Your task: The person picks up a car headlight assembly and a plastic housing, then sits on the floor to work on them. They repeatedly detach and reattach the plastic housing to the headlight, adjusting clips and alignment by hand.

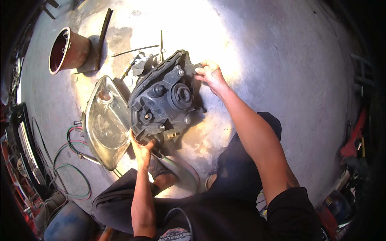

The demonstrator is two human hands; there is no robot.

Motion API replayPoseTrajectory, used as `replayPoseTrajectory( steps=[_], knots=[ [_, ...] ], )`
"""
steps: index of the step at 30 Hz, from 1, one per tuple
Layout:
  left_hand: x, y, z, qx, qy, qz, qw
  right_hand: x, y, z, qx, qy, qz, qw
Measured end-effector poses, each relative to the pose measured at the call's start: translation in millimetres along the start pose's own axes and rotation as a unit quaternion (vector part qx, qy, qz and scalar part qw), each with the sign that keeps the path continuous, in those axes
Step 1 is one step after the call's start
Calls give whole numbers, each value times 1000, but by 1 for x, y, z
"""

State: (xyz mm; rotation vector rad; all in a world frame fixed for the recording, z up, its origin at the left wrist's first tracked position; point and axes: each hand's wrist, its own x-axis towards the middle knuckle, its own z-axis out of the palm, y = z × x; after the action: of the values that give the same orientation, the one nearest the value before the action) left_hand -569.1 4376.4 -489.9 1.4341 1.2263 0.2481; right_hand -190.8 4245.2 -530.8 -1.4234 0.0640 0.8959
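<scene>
A black car headlight (161,102) is turned with its back toward me, showing a round cap and several adjusters. My left hand (142,148) grips its lower left edge, thumb and fingers apart around the rim. At the upper right, my right hand (211,77) pinches a dark mounting tab of the same headlight, fingers closed. Just left of it lies a second headlight (107,128) with a yellowed clear lens facing up. My left fingertips are close to that lens; whether they touch it I cannot tell.
A reddish-brown bucket (76,50) stands tilted in view at the upper left beside a dark metal bar (103,34). Small tools and metal parts (142,62) lie beyond the headlights. Red and green hoses (86,188) loop across the concrete floor (289,80). A red jack-like object (356,136) is at the far right.
</scene>
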Motion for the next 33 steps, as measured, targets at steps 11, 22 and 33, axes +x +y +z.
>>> replayPoseTrajectory(
  steps=[11,22,33],
  knots=[
    [-2,-47,-25,3,-41,52,998,-99,-71,42,-71,-73,-217,971],
    [-8,-64,-12,-82,-96,-5,992,-97,-69,35,-144,-23,-214,966],
    [-33,-24,23,-57,-106,-189,975,-26,6,-14,-254,18,-149,956]
  ],
)
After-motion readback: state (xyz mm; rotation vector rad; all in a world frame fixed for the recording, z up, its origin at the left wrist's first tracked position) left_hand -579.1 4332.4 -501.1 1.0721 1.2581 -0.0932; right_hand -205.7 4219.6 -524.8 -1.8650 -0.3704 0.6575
